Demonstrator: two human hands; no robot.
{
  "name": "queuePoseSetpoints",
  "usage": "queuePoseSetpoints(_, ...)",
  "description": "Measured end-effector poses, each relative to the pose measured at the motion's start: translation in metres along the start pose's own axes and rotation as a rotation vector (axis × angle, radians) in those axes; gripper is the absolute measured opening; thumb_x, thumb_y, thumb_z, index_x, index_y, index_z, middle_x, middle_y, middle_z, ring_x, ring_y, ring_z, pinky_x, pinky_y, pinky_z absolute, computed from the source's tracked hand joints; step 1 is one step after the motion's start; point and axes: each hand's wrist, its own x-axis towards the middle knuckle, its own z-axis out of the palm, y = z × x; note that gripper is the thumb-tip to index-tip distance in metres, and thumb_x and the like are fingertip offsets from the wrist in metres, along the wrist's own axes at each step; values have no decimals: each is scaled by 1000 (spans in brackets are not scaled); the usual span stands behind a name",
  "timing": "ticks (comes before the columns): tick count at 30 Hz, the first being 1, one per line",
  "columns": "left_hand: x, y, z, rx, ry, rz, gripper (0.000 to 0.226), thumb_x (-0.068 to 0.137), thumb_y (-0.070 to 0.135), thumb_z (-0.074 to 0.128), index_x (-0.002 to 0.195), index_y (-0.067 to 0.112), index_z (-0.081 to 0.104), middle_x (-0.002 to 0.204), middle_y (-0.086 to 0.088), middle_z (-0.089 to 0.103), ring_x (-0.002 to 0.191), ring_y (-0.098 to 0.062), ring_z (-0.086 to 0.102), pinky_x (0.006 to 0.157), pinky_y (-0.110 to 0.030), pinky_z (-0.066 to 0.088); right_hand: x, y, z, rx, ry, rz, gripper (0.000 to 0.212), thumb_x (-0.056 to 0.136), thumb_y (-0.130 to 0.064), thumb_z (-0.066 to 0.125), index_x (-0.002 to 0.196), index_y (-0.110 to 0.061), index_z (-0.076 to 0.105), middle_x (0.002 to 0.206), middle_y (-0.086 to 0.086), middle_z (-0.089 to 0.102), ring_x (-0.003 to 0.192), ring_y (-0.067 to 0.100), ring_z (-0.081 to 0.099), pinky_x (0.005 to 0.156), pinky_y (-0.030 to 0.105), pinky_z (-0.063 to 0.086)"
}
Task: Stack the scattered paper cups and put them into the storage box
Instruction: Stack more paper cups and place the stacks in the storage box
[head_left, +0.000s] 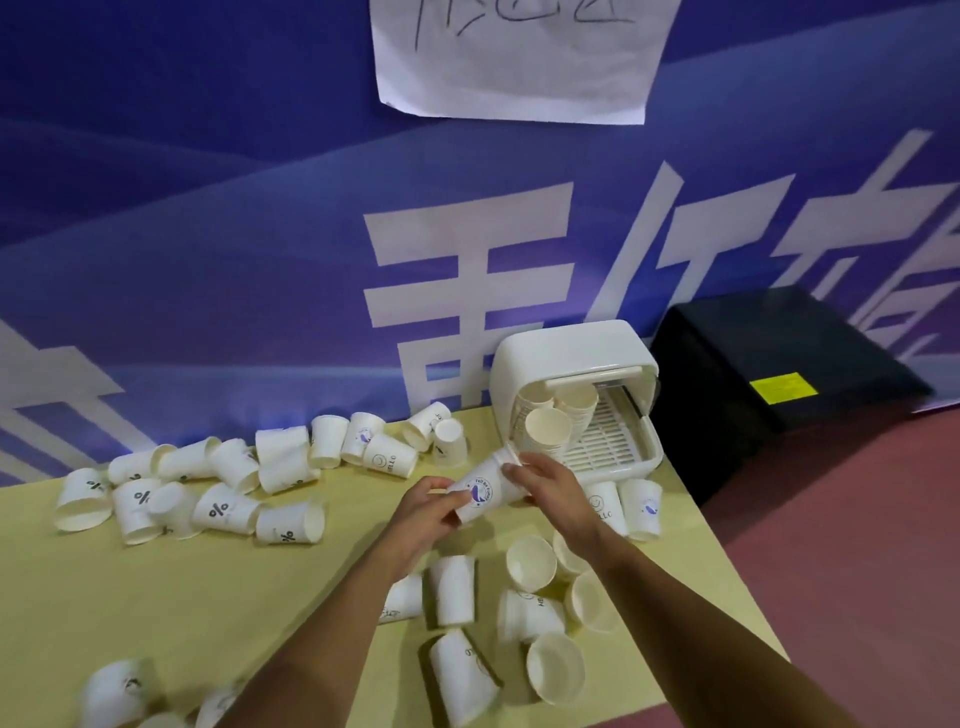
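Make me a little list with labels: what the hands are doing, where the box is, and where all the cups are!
Left hand: left hand grips the base end of the held cup
Right hand: right hand holds its rim end
Held cup: tilted, pointing toward the storage box
Storage box: white, open, at the table's far right corner, cup stacks inside
Loose cups: scattered over the yellow table, most lying on their sides

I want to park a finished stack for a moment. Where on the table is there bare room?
The biggest bare patch of the table lies left of the left forearm, below the "%" cups. A smaller gap sits ahead of the hands, below the back row of cups. It is crowded right of the forearms, around the upright cups, and before the storage box.
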Motion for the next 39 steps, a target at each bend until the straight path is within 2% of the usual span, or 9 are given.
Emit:
queuePoseSetpoints(3,3,1,24,13,-24,-12,37,87,14,72,117,4,53,109,-20,71,93,-31,70,88,-40,54,2,7,-15,41,-22,12,52,86,-31,78,130,-10,59,118,7,71,106,21,70,92,40,58)
queuePoseSetpoints(7,4,3,50,82,-42,-12,36,89,14,70,119,6,52,111,-20,70,90,-27,69,81,-33,56,5,16,-35,15,32,-10,62,81,-32,83,133,-17,54,122,4,65,104,17,68,79,25,56)
queuePoseSetpoints(11,7,1,64,148,-41,-30,37,89,17,71,121,9,53,112,-14,70,94,-21,69,77,-26,55,14,22,-61,-99,197,-78,78,74,-38,84,139,-28,43,126,-3,57,109,15,62,89,32,54)
queuePoseSetpoints(14,10,-3,64,206,-15,-44,32,91,17,68,119,9,55,105,-9,70,91,-18,68,91,-37,53,23,19,-77,-171,321,-120,86,68,-39,81,142,-27,40,132,-3,54,114,16,57,91,30,52)
queuePoseSetpoints(16,11,-7,60,251,4,-56,30,91,19,68,118,10,57,108,-9,68,97,-20,66,95,-41,52,31,17,-85,-219,384,-142,88,68,-35,81,144,-21,39,139,3,52,123,21,53,101,40,50)
queuePoseSetpoints(20,12,-13,48,274,39,-65,30,90,21,69,117,10,58,106,-9,64,96,-21,63,92,-39,53,46,14,-92,-347,446,-186,85,76,-27,79,149,-16,35,147,5,46,133,25,46,110,43,42)
queuePoseSetpoints(24,15,-16,37,288,72,-70,31,90,23,70,117,11,59,110,-10,66,103,-23,64,92,-38,53,60,16,-92,-475,456,-247,72,80,-22,76,142,-16,41,140,4,46,128,26,47,105,45,45)
queuePoseSetpoints(34,29,-33,26,278,128,-94,25,90,24,69,112,16,62,114,-7,67,105,-22,66,88,-36,53,86,37,-96,-685,402,-282,67,83,-19,73,142,-14,41,138,7,47,127,28,47,102,41,47)
queuePoseSetpoints(39,30,-36,24,272,136,-94,25,90,27,70,112,17,62,113,-5,67,106,-20,66,90,-35,54,96,40,-95,-671,383,-257,71,81,-20,76,142,-14,40,137,7,47,123,28,50,98,40,48)
